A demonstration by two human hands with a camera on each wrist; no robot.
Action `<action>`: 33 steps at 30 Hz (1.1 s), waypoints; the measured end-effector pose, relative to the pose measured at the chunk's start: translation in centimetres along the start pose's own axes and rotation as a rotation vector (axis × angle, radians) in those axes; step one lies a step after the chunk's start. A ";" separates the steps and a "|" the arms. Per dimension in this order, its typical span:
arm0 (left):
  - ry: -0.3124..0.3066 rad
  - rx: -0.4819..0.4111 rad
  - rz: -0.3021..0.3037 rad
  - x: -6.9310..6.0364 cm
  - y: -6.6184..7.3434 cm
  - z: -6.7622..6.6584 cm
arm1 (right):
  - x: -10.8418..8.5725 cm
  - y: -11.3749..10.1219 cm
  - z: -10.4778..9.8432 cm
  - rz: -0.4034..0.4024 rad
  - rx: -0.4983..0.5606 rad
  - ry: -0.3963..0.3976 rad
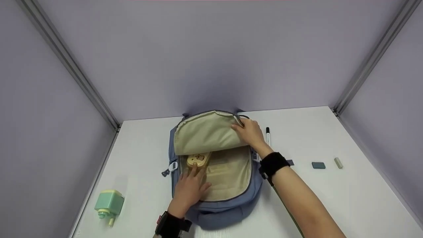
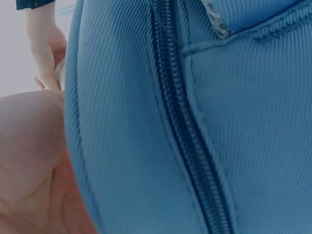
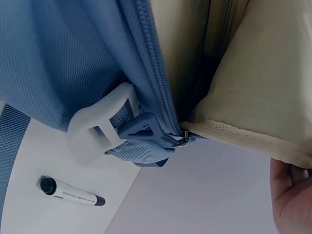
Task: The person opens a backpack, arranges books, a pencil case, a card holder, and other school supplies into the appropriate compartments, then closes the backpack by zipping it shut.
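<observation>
A blue backpack (image 1: 228, 215) lies on the table, unzipped, its beige lining (image 1: 231, 175) showing. My right hand (image 1: 250, 132) pinches the edge of the raised front flap (image 1: 205, 132) near its top right; in the right wrist view, fingers (image 3: 292, 190) grip the flap's hem. Inside the bag, under the flap's lower edge, sits a yellow case (image 1: 198, 160) with a cartoon face, partly hidden. My left hand (image 1: 190, 188) reaches into the opening with fingers extended, fingertips touching the near end of this case. In the left wrist view the bag's blue side hides those fingertips.
Right of the bag lie a marker (image 1: 268, 135) with a black cap, a dark teal eraser-like block (image 1: 318, 165) and a small pale block (image 1: 338, 163). A green-and-yellow pencil sharpener (image 1: 109, 202) lies at the left. A white buckle (image 3: 97, 126) hangs on the bag's side.
</observation>
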State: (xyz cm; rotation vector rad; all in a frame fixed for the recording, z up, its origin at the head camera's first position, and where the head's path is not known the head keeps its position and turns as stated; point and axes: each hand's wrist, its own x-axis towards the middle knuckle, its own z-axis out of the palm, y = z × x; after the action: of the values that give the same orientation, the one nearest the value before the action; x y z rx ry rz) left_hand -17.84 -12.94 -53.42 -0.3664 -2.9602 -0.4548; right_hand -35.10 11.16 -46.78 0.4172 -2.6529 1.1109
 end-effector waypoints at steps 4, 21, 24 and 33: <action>-0.030 -0.017 -0.003 0.6 -0.3 -0.2 | 0.1 0.1 0.1 -0.006 -0.001 0.008; 0.074 0.034 -0.069 -0.2 -3.9 -3.7 | -0.5 0.4 0.1 -0.003 -0.025 0.024; 0.051 0.061 -0.236 -0.8 -5.8 -5.1 | -0.5 0.3 0.2 -0.014 -0.025 0.030; -0.031 0.045 -0.563 -3.2 -12.6 -8.9 | -0.4 0.2 0.4 -0.019 -0.017 0.057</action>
State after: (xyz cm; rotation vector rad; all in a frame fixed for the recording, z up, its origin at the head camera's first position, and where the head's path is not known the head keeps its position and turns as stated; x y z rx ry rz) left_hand -17.18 -28.04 -49.03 0.4840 -3.0622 -0.4320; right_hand -34.83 11.07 -47.25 0.4009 -2.6017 1.0776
